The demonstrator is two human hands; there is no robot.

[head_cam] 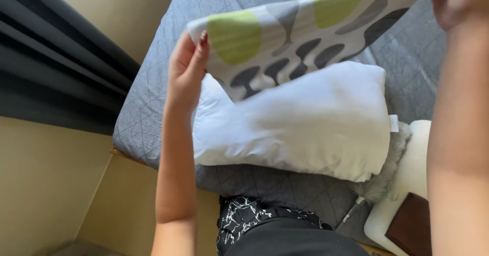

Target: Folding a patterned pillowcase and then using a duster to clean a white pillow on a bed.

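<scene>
The patterned pillowcase [305,32], white cloth with lime-green rounds and grey and charcoal leaf shapes, is stretched in the air just above the white pillow [300,123], its lower edge overlapping the pillow's upper side, so the cover hangs spread flat rather than bunched. The left hand [187,67] pinches the cover's left corner between thumb and fingers, closed tight on the cloth at the pillow's upper left, which keeps that edge taut. The right hand [456,1] is up at the far end of the cover, above and to the right of the pillow; it looks closed on the cloth there, but most of it is cut off by the frame edge, so how it grips I cannot tell for certain. The pillow lies bare and plump on a grey quilted bedspread [153,113], long side across the person, a small white tag [394,123] at its right end. To the right of the pillow sit a fluffy grey cushion [387,179], a cream pad [407,184] and a brown flat thing [412,228] on top of it. Left of the pillow, beyond the bed edge, hang dark curtains [51,62] against a yellowish wall [46,184]
</scene>
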